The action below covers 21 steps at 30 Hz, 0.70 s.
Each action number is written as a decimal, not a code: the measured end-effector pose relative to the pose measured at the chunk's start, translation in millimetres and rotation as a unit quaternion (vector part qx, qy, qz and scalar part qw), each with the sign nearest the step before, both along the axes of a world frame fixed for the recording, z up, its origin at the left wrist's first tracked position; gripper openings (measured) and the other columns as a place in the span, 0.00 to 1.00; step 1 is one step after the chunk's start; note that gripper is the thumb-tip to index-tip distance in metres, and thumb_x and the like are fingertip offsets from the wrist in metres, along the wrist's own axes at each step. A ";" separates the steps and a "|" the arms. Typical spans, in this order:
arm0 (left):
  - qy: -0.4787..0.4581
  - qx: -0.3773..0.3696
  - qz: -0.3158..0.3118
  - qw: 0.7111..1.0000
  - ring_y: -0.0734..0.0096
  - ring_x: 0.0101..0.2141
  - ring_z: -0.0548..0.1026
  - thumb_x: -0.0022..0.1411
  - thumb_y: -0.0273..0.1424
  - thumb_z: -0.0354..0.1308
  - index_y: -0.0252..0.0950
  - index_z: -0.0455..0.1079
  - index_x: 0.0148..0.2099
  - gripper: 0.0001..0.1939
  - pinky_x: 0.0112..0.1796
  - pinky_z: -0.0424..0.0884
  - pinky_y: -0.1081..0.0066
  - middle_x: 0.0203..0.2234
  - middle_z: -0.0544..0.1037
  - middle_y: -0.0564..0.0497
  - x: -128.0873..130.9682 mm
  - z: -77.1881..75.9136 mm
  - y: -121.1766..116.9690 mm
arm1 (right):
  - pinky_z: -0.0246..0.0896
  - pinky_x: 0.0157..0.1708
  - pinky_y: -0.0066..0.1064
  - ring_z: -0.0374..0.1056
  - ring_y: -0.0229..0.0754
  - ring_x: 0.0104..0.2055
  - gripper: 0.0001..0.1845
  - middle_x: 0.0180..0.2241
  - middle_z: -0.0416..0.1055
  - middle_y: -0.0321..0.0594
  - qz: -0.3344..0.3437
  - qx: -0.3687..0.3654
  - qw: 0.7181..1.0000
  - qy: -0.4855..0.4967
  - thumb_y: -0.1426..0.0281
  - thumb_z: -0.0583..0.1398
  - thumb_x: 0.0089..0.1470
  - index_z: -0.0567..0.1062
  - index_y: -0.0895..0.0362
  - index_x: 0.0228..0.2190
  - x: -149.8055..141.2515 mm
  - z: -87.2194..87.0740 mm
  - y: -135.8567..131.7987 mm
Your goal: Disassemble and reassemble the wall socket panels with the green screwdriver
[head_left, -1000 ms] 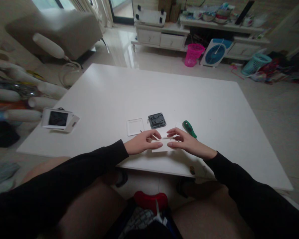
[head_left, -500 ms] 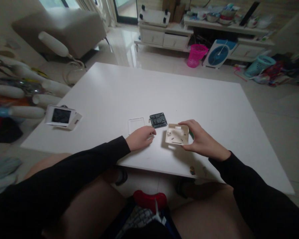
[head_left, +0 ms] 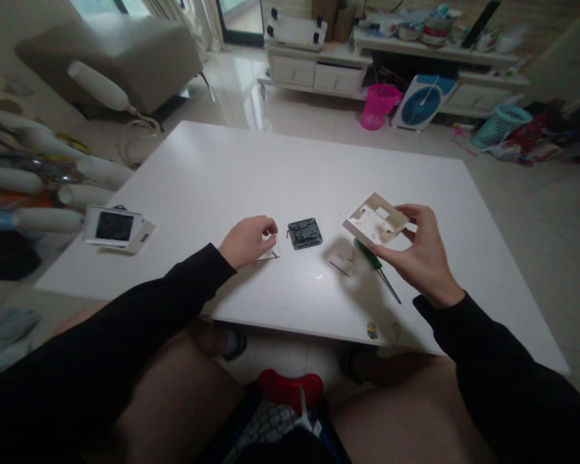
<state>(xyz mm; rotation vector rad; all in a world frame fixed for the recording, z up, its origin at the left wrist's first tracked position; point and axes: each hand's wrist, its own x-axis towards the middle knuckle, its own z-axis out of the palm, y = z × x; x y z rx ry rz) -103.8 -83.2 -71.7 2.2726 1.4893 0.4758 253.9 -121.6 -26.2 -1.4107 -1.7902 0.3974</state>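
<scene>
White box (head_left: 373, 222) in right grip (head_left: 430, 254)

Dim, grey light fills the room; the glass door (head_left: 242, 20) beyond the table's (head_left: 251, 171) far edge is bright, streaking the glossy floor (head_left: 232, 96) with reflections. Pale sheen lies near the far left corner. The white plastic box (head_left: 366, 223) throws soft shadow toward the near edge. Outer areas look stretched and smeary.

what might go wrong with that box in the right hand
The pale box could slip: only the right hand holds it, above the table. A drop might knock the green-handled screwdriver, which lies on the tabletop close by.
</scene>
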 end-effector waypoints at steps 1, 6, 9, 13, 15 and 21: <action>0.012 0.004 0.000 1.000 0.61 0.39 0.77 0.61 0.32 0.58 0.35 0.75 0.42 0.09 0.44 0.72 0.63 0.37 0.79 0.46 -3.7 -0.2 3.2 | 0.70 0.53 0.54 0.65 0.57 0.58 0.37 0.56 0.64 0.45 -0.013 0.000 1.000 0.007 0.63 0.73 0.43 0.68 0.49 0.53 -0.1 -0.3 0.3; 0.086 -0.036 -0.067 0.993 0.53 0.47 0.75 0.57 0.34 0.62 0.34 0.77 0.47 0.15 0.51 0.71 0.58 0.45 0.78 0.41 -9.9 -9.8 7.1 | 0.70 0.54 0.56 0.65 0.57 0.58 0.37 0.56 0.64 0.46 -0.034 0.003 0.999 0.012 0.62 0.74 0.42 0.67 0.51 0.52 -1.1 -2.9 1.3; 0.115 -0.066 -0.100 0.986 0.53 0.47 0.75 0.58 0.33 0.63 0.34 0.78 0.45 0.13 0.50 0.71 0.59 0.44 0.77 0.41 -5.6 -14.7 4.1 | 0.70 0.54 0.56 0.66 0.57 0.57 0.36 0.55 0.65 0.46 -0.021 0.006 1.000 0.004 0.62 0.74 0.42 0.68 0.51 0.52 -0.7 -5.6 1.9; 0.132 -0.087 -0.112 0.981 0.57 0.44 0.76 0.60 0.28 0.60 0.35 0.78 0.41 0.08 0.47 0.71 0.63 0.41 0.77 0.43 1.0 -17.0 1.8 | 0.69 0.53 0.56 0.66 0.57 0.56 0.34 0.53 0.66 0.45 -0.008 0.012 1.000 -0.019 0.61 0.72 0.45 0.68 0.51 0.51 -2.5 -6.6 1.3; 0.137 -0.088 -0.111 0.980 0.59 0.41 0.76 0.60 0.27 0.59 0.35 0.78 0.39 0.07 0.44 0.70 0.64 0.41 0.77 0.43 2.4 -17.4 2.2 | 0.69 0.52 0.57 0.65 0.57 0.55 0.32 0.52 0.66 0.45 -0.004 0.012 0.999 -0.034 0.61 0.72 0.46 0.68 0.51 0.51 -4.5 -5.9 0.1; 0.154 -0.097 -0.109 0.977 0.61 0.38 0.76 0.58 0.26 0.58 0.35 0.78 0.35 0.07 0.41 0.68 0.66 0.37 0.78 0.44 -2.3 -18.9 8.6 | 0.68 0.52 0.57 0.65 0.58 0.54 0.29 0.50 0.66 0.46 0.065 0.006 0.995 -0.070 0.62 0.69 0.49 0.67 0.51 0.51 -16.2 -8.6 -8.7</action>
